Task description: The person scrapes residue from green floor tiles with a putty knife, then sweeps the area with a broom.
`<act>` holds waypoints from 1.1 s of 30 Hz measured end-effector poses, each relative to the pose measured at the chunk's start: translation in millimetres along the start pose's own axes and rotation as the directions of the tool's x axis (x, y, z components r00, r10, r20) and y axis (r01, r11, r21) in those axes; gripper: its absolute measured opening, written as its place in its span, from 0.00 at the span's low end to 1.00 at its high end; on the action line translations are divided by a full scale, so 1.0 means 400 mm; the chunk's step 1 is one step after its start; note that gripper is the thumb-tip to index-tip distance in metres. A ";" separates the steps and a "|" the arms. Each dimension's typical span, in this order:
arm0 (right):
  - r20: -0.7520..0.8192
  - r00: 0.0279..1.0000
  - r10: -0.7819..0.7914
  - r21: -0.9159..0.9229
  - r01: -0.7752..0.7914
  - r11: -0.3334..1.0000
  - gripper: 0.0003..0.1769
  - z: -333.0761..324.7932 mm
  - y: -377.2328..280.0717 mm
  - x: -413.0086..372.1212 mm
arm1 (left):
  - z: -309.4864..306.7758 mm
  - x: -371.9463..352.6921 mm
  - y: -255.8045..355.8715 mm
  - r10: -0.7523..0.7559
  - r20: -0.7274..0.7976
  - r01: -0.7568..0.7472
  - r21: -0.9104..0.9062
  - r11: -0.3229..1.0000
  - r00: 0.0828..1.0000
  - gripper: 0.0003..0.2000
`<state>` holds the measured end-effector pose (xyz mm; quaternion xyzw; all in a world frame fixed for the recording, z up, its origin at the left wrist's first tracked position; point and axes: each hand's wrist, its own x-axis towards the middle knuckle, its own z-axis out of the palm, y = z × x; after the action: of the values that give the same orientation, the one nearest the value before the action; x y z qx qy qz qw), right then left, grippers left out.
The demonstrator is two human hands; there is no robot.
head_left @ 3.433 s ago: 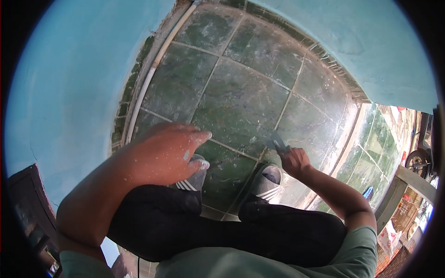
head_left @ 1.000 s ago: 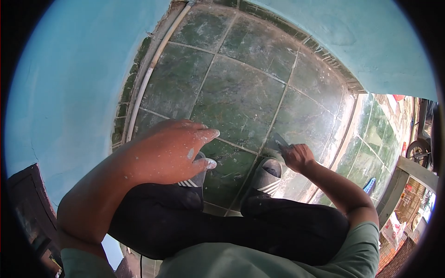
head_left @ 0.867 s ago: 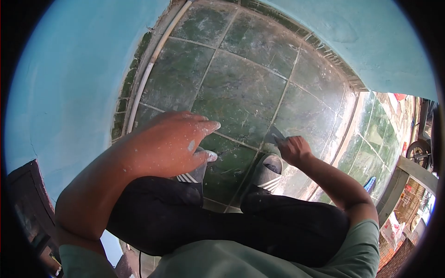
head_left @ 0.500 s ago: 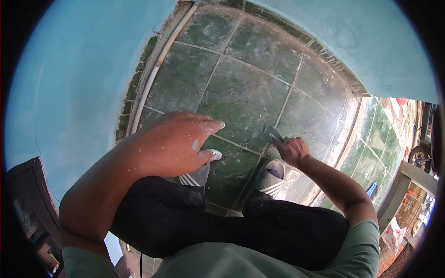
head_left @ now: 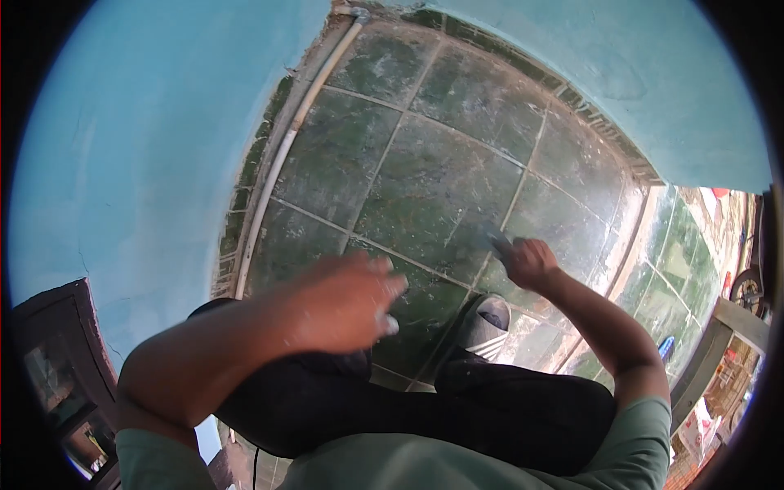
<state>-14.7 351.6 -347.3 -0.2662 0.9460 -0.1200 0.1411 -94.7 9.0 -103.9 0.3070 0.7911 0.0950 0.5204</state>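
Note:
My right hand (head_left: 531, 265) is wrapped round the handle of a small putty knife (head_left: 496, 238). Its flat blade points up and left, close over the green floor tiles (head_left: 437, 175). On the left, my left hand (head_left: 351, 304) hangs above the floor in front of my knee, blurred by motion. White paste coats its fingertips and thumb, which stand apart with nothing between them. A striped slide sandal (head_left: 483, 327) shows on my right foot, just below the right hand; my left foot is hidden behind the left hand and forearm.
A pale pipe (head_left: 282, 155) runs along the foot of the blue wall (head_left: 147, 147) at left. Another blue wall closes the far side. At right is a raised floor edge (head_left: 625, 241), with a wooden frame (head_left: 702, 367) beyond. A dark window frame (head_left: 69, 335) stands at lower left.
My left hand has moved down and slightly right, its fingers drawing closer together. My right hand with the putty knife has shifted a little right and down; the whole view has tilted slightly.

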 end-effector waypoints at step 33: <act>0.131 0.991 0.020 0.049 -0.027 0.998 0.10 -0.114 -0.008 0.344 | 0.264 -0.075 -0.234 -0.239 -0.136 0.212 -0.184 0.960 0.962 0.27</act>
<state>-141.0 281.8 -331.7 -0.2585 0.9345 -0.1249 0.2107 -29.8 -100.6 -171.4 0.1612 0.8486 0.1252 0.4880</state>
